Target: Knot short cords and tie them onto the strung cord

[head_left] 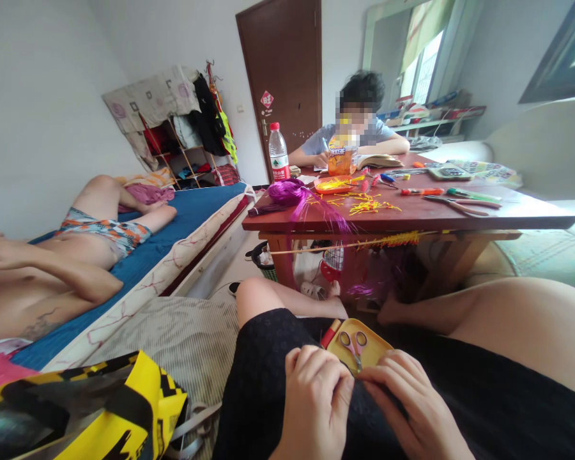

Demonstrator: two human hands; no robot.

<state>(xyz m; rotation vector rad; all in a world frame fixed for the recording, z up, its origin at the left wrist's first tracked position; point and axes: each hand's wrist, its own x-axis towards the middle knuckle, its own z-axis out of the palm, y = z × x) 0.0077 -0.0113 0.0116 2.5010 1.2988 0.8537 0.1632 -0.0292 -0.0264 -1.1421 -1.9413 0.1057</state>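
Both my hands are above my lap, close together. My left hand (315,391) has its fingers curled and the thumb pressed in; whatever it may hold is hidden. The thumb and fingertips of my right hand (405,393) are pinched together at a tiny thing too small to name. Just beyond them, a yellow tray (371,337) rests on my black clothing. Small scissors (353,345) with pinkish handles lie in it, tips toward my fingers. At the tray's left edge sits a red, spool-like piece (330,333).
The brown table (436,216) ahead bears purple strands (292,195), yellow pieces (371,204), pliers (455,204), a water bottle (278,156) and an orange drink bottle (342,156). A person (364,124) sits behind it. Another lies on the blue bed (206,204). A yellow-black bag (144,402) is at left.
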